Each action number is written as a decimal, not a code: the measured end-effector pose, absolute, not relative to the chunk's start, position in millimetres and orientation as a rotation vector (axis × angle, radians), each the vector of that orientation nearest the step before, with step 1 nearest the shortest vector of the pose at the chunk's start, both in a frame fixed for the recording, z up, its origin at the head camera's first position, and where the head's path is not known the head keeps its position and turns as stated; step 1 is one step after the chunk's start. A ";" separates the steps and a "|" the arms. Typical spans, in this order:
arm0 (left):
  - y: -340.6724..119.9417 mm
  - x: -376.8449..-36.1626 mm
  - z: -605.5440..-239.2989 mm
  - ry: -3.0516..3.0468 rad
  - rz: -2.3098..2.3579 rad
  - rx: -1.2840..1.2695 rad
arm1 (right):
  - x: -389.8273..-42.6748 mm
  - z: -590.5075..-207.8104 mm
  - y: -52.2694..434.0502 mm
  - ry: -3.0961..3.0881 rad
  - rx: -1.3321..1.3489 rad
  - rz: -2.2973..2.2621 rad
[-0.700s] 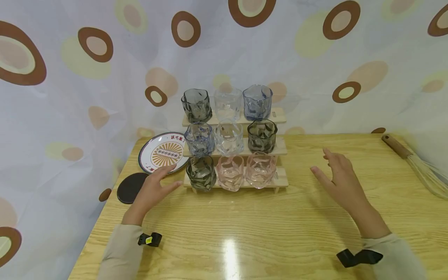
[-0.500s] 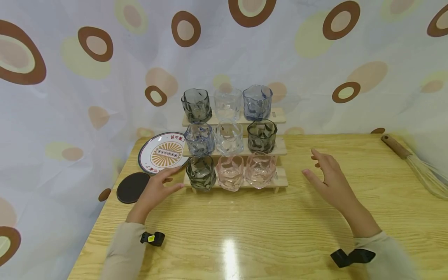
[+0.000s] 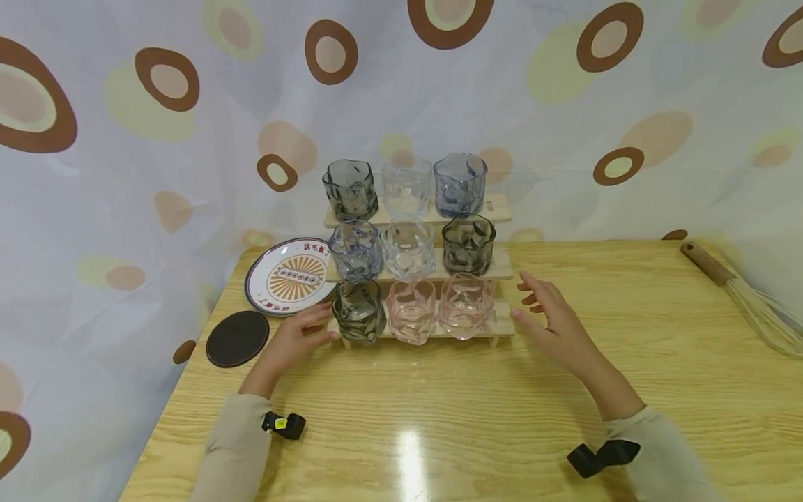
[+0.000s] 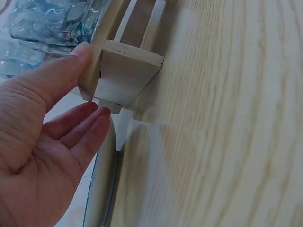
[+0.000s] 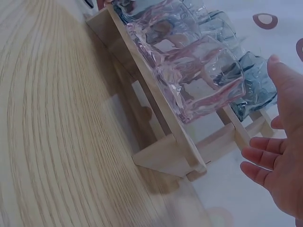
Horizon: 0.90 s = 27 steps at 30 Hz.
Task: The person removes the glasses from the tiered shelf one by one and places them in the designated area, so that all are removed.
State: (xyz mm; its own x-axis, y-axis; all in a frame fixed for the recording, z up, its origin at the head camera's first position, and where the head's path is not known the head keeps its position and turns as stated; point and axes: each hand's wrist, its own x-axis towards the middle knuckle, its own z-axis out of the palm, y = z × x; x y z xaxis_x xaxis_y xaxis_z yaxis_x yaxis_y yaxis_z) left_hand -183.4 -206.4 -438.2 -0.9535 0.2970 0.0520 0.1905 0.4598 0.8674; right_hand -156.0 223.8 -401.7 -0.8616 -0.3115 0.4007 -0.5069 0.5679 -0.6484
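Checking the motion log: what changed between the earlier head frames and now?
Right hand moved left, toward the wooden rack; left hand moved slightly right, up to the rack's left end. Contact is unclear; nothing was visibly lifted. Glasses, plate, black disc and whisk stayed put.

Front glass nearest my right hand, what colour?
The glass is pale pink, clearest in the right wrist view.
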 end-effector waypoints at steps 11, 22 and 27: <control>-207.9 -184.7 -439.3 2.582 1.472 0.378 | -164.0 -401.0 205.1 -2.505 0.702 1.331; -206.7 -182.2 -434.5 2.550 1.450 0.304 | -168.0 -403.1 191.6 -2.509 0.654 1.509; -206.7 -183.4 -436.4 2.521 1.495 0.294 | -170.5 -405.1 185.7 -2.514 0.634 1.536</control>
